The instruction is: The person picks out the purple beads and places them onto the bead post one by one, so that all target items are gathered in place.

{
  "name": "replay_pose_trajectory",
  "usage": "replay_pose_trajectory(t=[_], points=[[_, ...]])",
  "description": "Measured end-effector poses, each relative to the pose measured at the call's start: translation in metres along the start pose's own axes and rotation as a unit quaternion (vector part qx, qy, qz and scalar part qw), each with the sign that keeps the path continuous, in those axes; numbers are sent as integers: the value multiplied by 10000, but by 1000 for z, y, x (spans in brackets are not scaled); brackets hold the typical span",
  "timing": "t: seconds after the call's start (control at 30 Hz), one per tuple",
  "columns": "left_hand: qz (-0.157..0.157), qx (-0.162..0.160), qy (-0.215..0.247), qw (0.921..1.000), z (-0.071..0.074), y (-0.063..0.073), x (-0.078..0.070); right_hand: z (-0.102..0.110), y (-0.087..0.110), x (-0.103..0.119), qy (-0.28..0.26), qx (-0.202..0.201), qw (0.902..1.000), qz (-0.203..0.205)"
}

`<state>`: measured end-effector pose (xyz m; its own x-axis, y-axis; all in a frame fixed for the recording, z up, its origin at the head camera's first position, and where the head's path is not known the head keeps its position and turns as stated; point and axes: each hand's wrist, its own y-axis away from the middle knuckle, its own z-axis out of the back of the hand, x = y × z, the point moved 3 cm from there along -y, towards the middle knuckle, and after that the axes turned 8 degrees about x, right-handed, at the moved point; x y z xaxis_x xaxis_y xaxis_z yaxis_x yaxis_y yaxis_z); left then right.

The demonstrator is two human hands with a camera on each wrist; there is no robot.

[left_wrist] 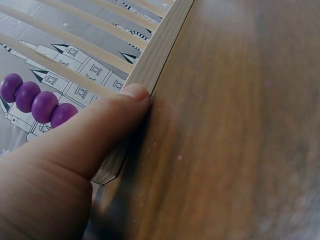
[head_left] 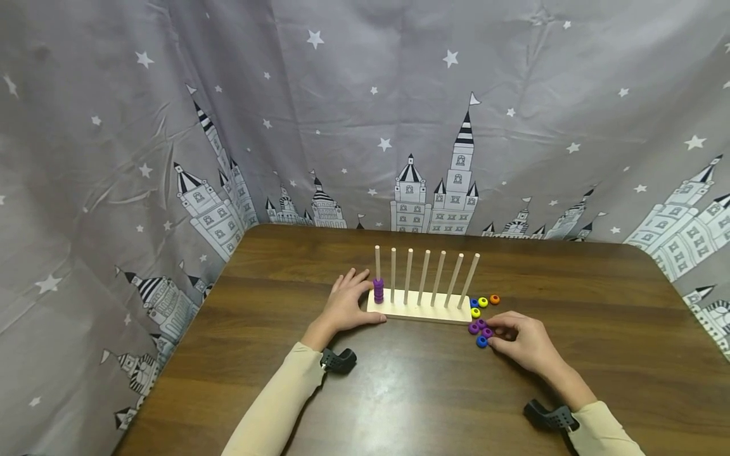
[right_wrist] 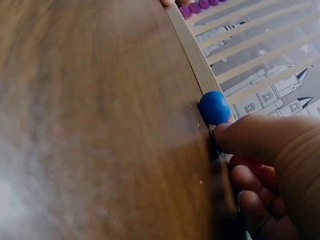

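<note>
A wooden peg stand with several upright pegs stands on the table. Purple beads are stacked on its leftmost peg. My left hand holds the stand's left end, the thumb along the front edge and the other fingers reaching behind. At the stand's right end my right hand is among loose beads, thumb and index finger apart. Its thumb is beside a blue bead, and loose purple beads lie by the fingertips. Whether the fingertips touch a bead cannot be told.
Yellow beads, an orange bead and another blue bead lie beyond the right hand, near the stand's right end. The brown wooden table reaches back to a grey curtain printed with castles and stars.
</note>
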<state>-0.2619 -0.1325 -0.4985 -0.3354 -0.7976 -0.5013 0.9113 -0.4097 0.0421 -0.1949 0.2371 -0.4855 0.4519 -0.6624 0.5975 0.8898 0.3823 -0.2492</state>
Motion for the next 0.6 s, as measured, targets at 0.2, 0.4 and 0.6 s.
replay_pose_trajectory(t=[0.2,0.4,0.6], points=[[-13,2,38,10000,1,1,-1,-2,0,3,181,-191,9995,181],[18,34,27,10000,1,1,-1,-3,0,5,279,-249,9991,216],[31,47,52,10000,1,2,-2,-5,2,5,292,-282,9990,209]])
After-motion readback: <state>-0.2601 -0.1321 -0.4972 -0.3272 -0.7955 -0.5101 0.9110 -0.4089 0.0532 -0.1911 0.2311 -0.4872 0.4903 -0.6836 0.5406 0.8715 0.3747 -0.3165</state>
